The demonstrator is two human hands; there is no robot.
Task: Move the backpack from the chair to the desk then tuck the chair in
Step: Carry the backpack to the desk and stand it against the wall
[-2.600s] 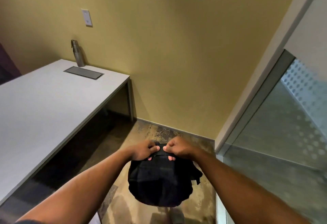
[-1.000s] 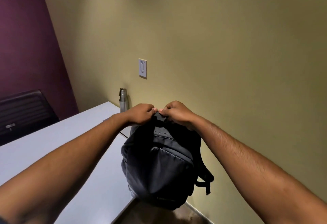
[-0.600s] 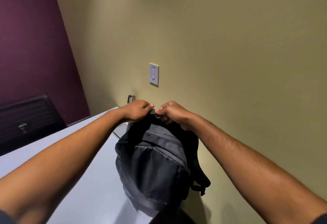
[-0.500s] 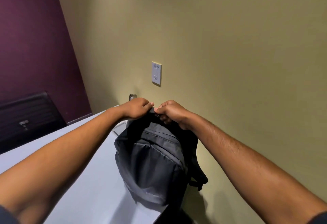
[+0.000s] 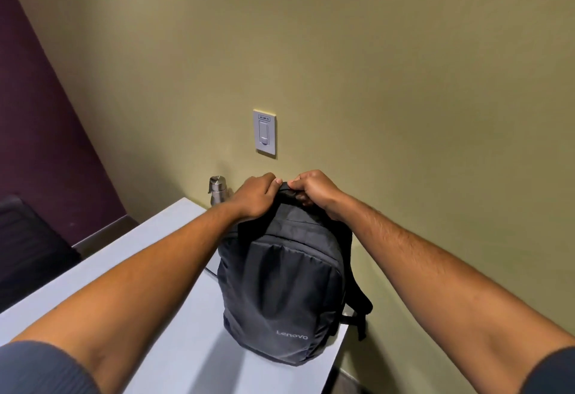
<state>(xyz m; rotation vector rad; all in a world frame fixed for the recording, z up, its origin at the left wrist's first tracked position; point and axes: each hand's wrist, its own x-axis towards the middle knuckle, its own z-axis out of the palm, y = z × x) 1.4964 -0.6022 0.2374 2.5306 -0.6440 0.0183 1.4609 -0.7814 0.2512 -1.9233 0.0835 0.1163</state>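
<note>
The dark grey backpack [image 5: 281, 294] stands upright on the white desk [image 5: 174, 337], close to its right end, with a shoulder strap hanging past the edge. My left hand [image 5: 256, 196] and my right hand [image 5: 312, 190] both grip the top handle, knuckles nearly touching. The chair it came from is out of view.
A metal water bottle [image 5: 217, 190] stands at the desk's back edge, just left of the backpack. A light switch [image 5: 264, 132] sits on the yellow wall above. A dark chair back [image 5: 28, 247] shows beyond the desk at the left, against the purple wall.
The backpack came up from near the floor, moved left over the desk and now rests on the desktop. Both hands have kept their grip on the handle.
</note>
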